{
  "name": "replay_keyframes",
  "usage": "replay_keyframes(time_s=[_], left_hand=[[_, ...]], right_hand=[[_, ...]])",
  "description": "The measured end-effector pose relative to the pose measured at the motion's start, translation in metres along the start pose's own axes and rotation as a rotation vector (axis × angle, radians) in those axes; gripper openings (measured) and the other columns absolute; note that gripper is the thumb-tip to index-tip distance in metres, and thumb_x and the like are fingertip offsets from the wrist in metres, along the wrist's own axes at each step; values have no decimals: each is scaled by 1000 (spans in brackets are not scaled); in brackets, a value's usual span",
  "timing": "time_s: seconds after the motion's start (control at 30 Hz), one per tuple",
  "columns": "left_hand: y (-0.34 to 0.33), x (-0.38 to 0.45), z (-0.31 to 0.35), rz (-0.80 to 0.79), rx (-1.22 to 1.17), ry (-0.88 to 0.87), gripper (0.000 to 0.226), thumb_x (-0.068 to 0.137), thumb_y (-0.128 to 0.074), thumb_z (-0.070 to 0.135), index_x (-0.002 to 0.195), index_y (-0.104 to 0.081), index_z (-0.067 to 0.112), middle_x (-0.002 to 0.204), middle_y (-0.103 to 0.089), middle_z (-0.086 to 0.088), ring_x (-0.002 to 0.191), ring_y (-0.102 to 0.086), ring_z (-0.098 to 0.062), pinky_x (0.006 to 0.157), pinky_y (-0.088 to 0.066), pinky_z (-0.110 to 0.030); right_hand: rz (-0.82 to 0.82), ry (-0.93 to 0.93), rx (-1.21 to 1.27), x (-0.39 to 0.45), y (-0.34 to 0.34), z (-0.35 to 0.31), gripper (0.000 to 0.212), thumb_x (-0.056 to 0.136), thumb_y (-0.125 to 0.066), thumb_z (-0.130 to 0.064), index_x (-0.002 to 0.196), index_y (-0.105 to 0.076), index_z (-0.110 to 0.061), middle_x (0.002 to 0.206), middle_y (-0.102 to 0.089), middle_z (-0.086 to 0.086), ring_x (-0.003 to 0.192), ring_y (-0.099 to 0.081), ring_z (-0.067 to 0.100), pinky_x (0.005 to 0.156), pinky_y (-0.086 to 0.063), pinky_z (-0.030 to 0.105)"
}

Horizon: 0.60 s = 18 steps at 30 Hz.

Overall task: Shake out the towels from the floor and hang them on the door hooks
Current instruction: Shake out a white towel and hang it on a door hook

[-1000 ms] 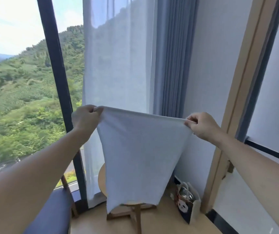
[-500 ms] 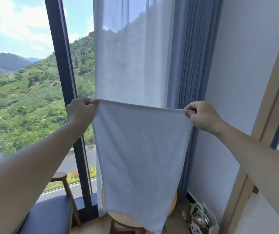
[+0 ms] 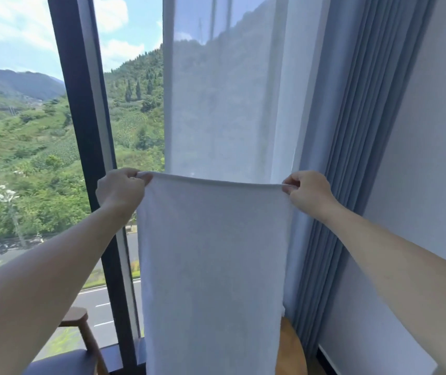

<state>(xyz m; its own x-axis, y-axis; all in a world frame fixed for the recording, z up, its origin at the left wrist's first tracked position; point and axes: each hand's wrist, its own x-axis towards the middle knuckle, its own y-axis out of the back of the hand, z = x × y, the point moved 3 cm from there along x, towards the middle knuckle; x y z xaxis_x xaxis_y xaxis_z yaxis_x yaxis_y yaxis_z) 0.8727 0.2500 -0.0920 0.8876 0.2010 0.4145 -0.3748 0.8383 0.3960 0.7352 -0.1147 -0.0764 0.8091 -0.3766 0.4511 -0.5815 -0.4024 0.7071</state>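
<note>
A white towel point(image 3: 211, 266) hangs straight down in front of me, stretched flat by its top edge. My left hand point(image 3: 120, 189) pinches the top left corner and my right hand point(image 3: 307, 192) pinches the top right corner. Both arms are held out at about chest height. The towel's lower end runs out of the frame at the bottom. No door hooks are in view.
A tall window with a dark frame point(image 3: 89, 158) is right ahead, with a sheer white curtain point(image 3: 224, 104) and a blue-grey curtain point(image 3: 351, 131) beside it. A round wooden table point(image 3: 292, 347) and a padded wooden chair point(image 3: 76, 347) stand below. A white wall point(image 3: 419, 185) is on the right.
My view has tilted up and turned left, so the door frame and the bag on the floor have left the frame. The towel now hangs flatter and straighter between my hands.
</note>
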Motion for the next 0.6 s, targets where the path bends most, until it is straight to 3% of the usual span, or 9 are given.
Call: replay_keyframes(time_s=[0.1,0.27,0.37,0.6], left_hand=[[-1,24,5,29,-36,5,27,87,-71,50,102,-79,28,118,-72,2,105,-63,-21,94,-52,-38],[11,31,28,70,-196,-1,17,81,-80,46,77,-76,31,72,-73,-1,68,-71,-19,83,-61,-45],[24,10,44,102,-230,-43,16,82,-80,44,82,-75,29,73,-74,3,65,-72,-14,81,-62,-44],[43,-104,38,129,-186,15,15,87,-77,38,74,-70,34,75,-74,4,69,-74,-14,79,-62,-45]], right_hand=[[72,21,70,29,-8,-6,12,94,-63,-12,88,-72,-18,82,-69,-6,81,-68,19,77,-56,32],[184,104,175,43,4,-13,13,97,-60,-10,93,-73,-11,77,-67,-6,80,-68,21,73,-51,26],[208,151,229,36,17,-12,14,96,-59,-8,90,-72,-9,75,-66,-5,81,-68,24,76,-54,30],[154,149,313,-49,25,30,16,92,-59,-5,85,-72,-8,72,-66,-5,75,-64,16,67,-47,20]])
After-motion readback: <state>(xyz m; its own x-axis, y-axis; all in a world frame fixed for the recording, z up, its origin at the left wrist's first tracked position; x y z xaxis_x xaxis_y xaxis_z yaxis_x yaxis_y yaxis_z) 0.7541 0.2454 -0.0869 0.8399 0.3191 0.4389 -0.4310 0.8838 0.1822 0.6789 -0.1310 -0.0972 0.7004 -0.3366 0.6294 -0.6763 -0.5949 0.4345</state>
